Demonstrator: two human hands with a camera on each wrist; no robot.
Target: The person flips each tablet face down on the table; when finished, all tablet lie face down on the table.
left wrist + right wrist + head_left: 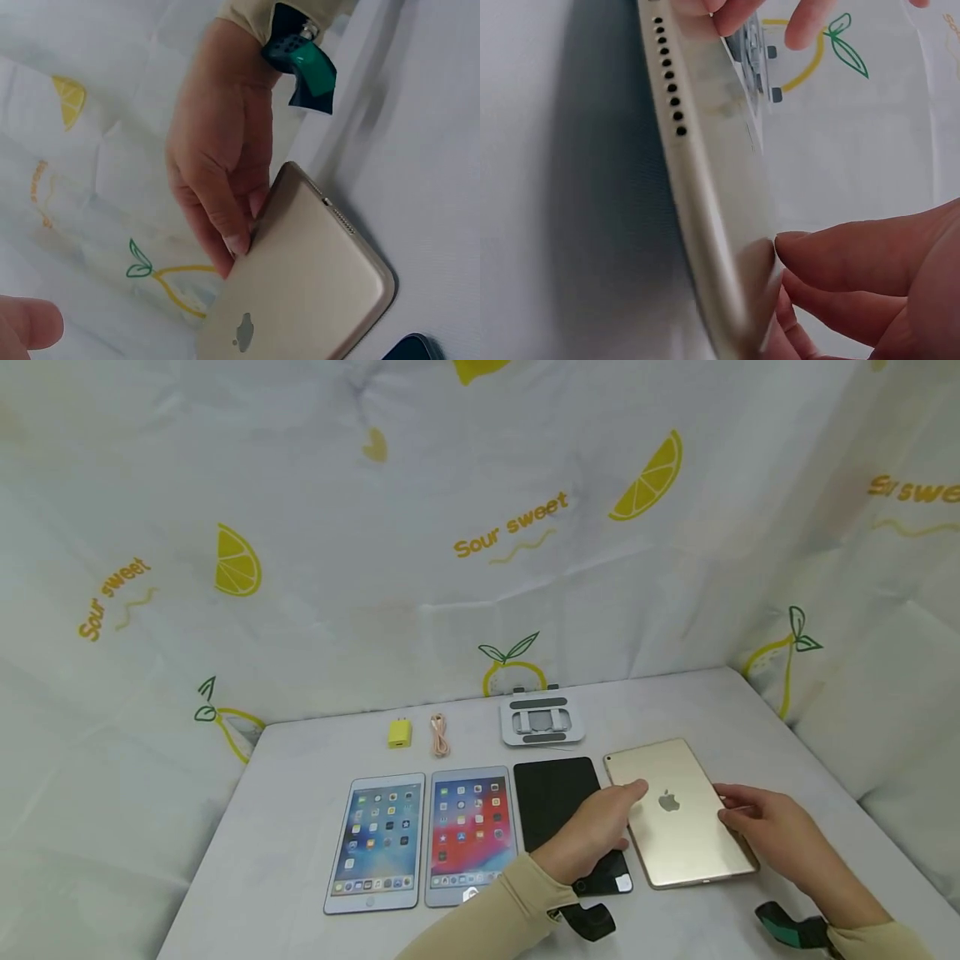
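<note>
A gold tablet (678,827) with an apple logo lies back side up at the right of the table. My right hand (783,835) pinches its right edge between thumb and fingers, as the left wrist view also shows. Over the black tablet (558,797), my left hand (588,831) hovers at the gold tablet's left edge with its thumb stretched out. That thumb (30,322) looks apart from the tablet in the left wrist view. Two white tablets with lit screens, the left one (378,843) and the right one (472,835), lie further left.
Behind the tablets are a yellow charger plug (400,733), a coiled pink cable (439,737) and a grey folding stand (541,703). A white cloth (375,652) with lemon prints hangs at the back and sides of the white table (255,860).
</note>
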